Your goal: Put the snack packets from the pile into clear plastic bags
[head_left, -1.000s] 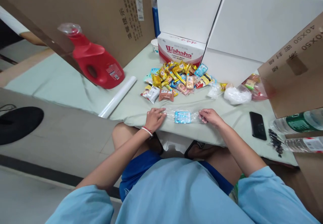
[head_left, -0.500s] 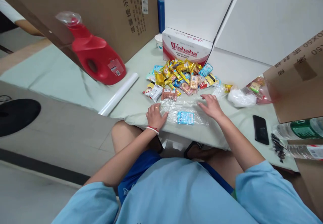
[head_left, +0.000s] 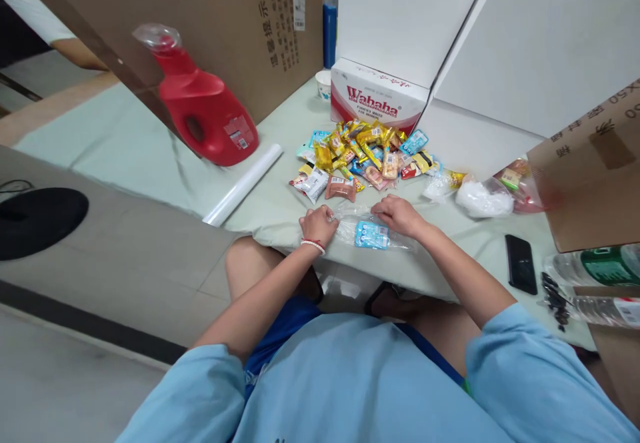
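Note:
A sheet of clear plastic wrap [head_left: 345, 232] lies near the table's front edge. On it rests a light-blue packet [head_left: 372, 235] with printed marks. My left hand [head_left: 320, 224] is closed on the wrap's left side, fingertips pinching the film. Across from it, my right hand [head_left: 399, 215] pinches the wrap's far right part, just above the packet. Beyond both hands spreads a pile of wrapped snacks [head_left: 369, 150], mostly yellow, with a brown packet [head_left: 341, 188] at its near side.
A white roll [head_left: 243, 185] and a red jug [head_left: 207, 110] are at left. Behind the snacks stands a Wahaha carton [head_left: 375, 98]. To the right are a white plastic bag [head_left: 484, 196], a black phone [head_left: 521, 264] and plastic bottles [head_left: 607, 266]. Another person's arm [head_left: 80, 53] shows at upper left.
Both hands have gone from open above the wrap to pinching it. My right hand moved left and my left hand slightly right. The view shifted a little.

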Demonstrator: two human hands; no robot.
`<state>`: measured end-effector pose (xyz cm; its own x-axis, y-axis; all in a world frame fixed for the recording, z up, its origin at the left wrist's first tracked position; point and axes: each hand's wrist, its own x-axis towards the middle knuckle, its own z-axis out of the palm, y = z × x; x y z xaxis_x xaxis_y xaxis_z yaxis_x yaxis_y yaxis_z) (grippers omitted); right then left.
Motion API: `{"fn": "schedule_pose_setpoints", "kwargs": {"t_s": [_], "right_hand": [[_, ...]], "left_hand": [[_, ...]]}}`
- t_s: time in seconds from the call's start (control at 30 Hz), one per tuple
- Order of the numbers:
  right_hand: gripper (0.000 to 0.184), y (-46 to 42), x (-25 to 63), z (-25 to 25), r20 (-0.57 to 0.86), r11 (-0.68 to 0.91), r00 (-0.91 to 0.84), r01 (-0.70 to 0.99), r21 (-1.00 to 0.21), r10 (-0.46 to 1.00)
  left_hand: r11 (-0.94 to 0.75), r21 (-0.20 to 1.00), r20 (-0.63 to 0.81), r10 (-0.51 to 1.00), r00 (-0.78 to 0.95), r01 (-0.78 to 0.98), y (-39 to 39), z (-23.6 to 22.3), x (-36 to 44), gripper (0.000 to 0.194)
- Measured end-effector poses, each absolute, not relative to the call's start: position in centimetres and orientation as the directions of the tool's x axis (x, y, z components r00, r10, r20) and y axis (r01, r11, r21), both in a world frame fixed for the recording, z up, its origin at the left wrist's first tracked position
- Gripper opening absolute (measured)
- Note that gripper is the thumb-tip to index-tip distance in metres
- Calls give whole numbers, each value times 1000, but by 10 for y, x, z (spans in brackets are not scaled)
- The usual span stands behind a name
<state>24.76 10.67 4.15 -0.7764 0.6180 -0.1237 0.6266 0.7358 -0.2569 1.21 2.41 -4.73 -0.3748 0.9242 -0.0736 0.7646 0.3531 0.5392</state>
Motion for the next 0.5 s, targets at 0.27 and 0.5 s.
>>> {"fn": "schedule_pose_setpoints", "kwargs": {"t_s": [0.27, 0.5], "right_hand": [[42, 35, 280, 3, -139, 869, -866, 491, -65, 480], [44, 23, 284, -13, -103, 842, -844, 534, -80, 525]], "left_hand": [[339, 677, -128, 928, -349, 654, 19, -32, 2, 11], [315, 801, -255, 949, -186, 509, 22, -8, 17, 9]]}}
